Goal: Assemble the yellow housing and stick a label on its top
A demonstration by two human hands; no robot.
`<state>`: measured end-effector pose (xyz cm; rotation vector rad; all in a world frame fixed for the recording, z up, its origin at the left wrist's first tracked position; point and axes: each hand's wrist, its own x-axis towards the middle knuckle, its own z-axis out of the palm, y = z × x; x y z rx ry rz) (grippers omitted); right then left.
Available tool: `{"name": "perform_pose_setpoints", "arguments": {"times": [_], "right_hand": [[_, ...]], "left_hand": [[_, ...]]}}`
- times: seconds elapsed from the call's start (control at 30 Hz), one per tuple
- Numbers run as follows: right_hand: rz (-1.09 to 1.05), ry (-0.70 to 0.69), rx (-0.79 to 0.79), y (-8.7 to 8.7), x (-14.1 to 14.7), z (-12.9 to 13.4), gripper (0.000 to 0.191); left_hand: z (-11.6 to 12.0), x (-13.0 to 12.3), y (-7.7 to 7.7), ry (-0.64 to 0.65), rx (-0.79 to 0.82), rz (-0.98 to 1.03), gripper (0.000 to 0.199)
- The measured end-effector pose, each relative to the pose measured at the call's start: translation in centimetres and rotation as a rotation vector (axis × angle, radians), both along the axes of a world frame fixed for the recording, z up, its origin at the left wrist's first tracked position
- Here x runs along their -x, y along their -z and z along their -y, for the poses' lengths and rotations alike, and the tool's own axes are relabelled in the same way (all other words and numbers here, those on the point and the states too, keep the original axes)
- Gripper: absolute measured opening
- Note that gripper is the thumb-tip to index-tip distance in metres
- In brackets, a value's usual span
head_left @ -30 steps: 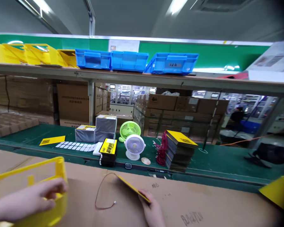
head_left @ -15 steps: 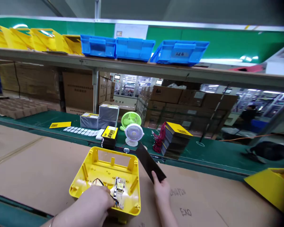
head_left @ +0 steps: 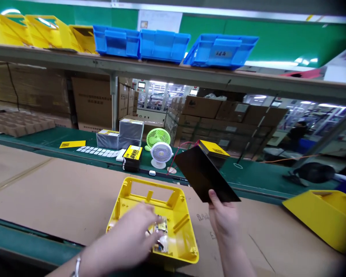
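Note:
A yellow plastic housing (head_left: 187, 227), open side up, sits on the cardboard in front of me. Inside it a small circuit board (head_left: 162, 225) with wires is partly covered by my left hand (head_left: 135, 231). That hand is over the housing's near left part, thumb and forefinger apart by the board, somewhat blurred, with nothing seen in it. My right hand (head_left: 223, 215) grips a thin dark flat panel (head_left: 204, 175) by its near edge, thumb on the face. The panel is tilted up beside the housing's right. A thin red wire (head_left: 184, 145) shows behind it.
Behind stand a white fan (head_left: 161, 154), a green fan (head_left: 158, 135), a black stack with yellow label (head_left: 132, 157), and yellow-topped panels (head_left: 215, 150). Another yellow housing (head_left: 314, 215) lies right. Blue bins (head_left: 164, 46) line the overhead shelf (head_left: 150, 68).
My right hand has lifted the dark panel and turned its broad face toward me. My left hand has drawn up from the board, fingers spreading. The housing appears further right in view.

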<state>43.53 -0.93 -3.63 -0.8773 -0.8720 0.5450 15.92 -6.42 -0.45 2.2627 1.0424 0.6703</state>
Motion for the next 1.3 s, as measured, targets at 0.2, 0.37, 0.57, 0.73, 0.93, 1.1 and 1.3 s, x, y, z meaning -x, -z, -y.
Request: {"name": "perform_pose_setpoints", "arguments": {"times": [0.2, 0.37, 0.57, 0.73, 0.93, 1.1, 1.3], "right_hand": [[0.457, -0.349, 0.305, -5.4, -0.4, 0.9, 0.04], [0.814, -0.38, 0.378, -6.0, 4.4, -1.1, 0.029], [0.963, -0.33, 0.357, -4.5, 7.6, -3.4, 0.028], [1.128, -0.299, 0.514, -4.5, 5.5, -4.5, 0.02], [1.216, -0.188, 0.533, -5.4, 5.0, -3.7, 0.032], [1.599, 0.151, 0.053, -5.8, 8.2, -1.8, 0.069], [2.021, -0.057, 0.232, -3.7, 10.5, -2.5, 0.059]], "left_hand": [[-7.9, 5.1, -0.7, -0.4, 0.122, 0.439, 0.034], [-10.8, 4.7, 2.1, -0.261, 0.21, 0.534, 0.031], [-11.8, 4.0, 4.1, -0.359, 0.064, 0.666, 0.024], [-11.6, 3.7, 4.1, -0.34, -0.018, 0.673, 0.024], [-11.2, 3.2, 3.9, -0.344, -0.096, 0.597, 0.018], [-10.6, 2.3, 3.5, -0.356, -0.145, 0.547, 0.017], [-10.2, 1.7, 3.2, -0.293, -0.099, 0.489, 0.021]]}}
